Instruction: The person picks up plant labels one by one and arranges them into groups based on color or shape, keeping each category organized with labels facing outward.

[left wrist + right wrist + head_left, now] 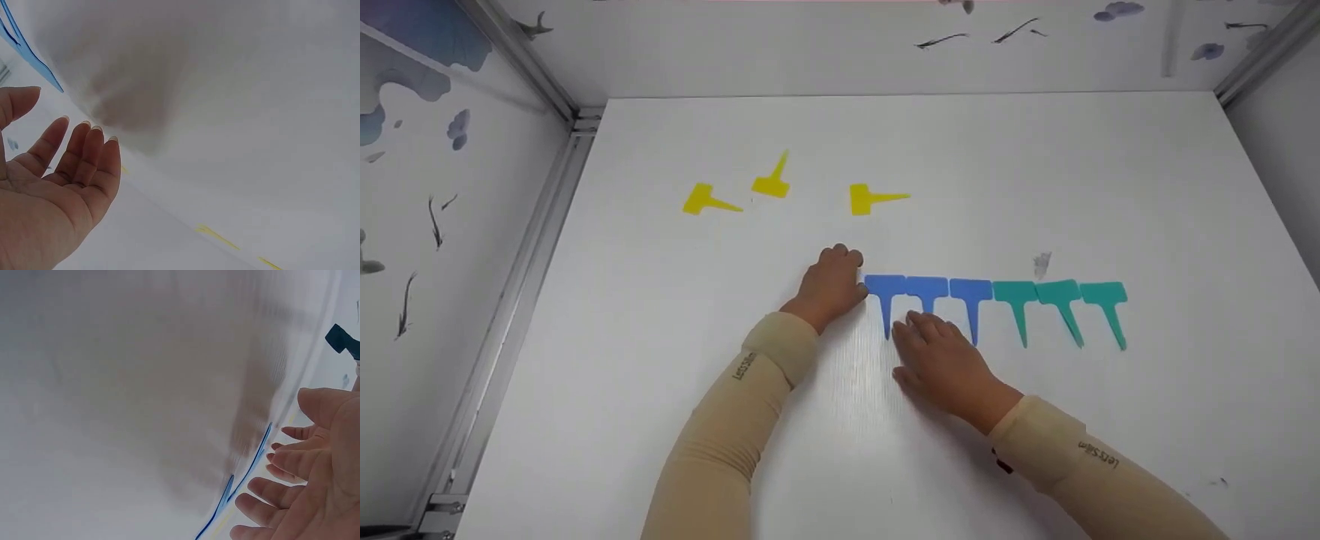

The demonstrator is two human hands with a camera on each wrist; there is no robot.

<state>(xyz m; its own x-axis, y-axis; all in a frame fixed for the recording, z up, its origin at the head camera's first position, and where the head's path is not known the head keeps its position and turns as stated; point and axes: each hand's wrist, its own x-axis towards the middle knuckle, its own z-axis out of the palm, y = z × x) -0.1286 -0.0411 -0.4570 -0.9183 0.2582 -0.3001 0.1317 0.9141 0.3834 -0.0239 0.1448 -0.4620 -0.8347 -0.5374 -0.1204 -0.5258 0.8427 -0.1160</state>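
Three blue T-shaped plant labels (886,286) lie side by side on the white table, heads up and stems toward me. Three green plant labels (1102,292) continue that row to the right. My left hand (831,286) is at the row's left end, its thumb close to the outermost blue head; whether it touches cannot be told. In the left wrist view its fingers (104,169) are loosely bent, holding nothing. My right hand (941,364) lies over the middle blue label's stem and hides its tip. Its fingers look relaxed and empty in the right wrist view.
Beyond the row, three yellow plant labels (860,199) lie scattered, pointing different ways. A grey smudge (1042,264) marks the table behind the green labels. White panels with printed patterns (810,45) and metal rails (529,255) border the table.
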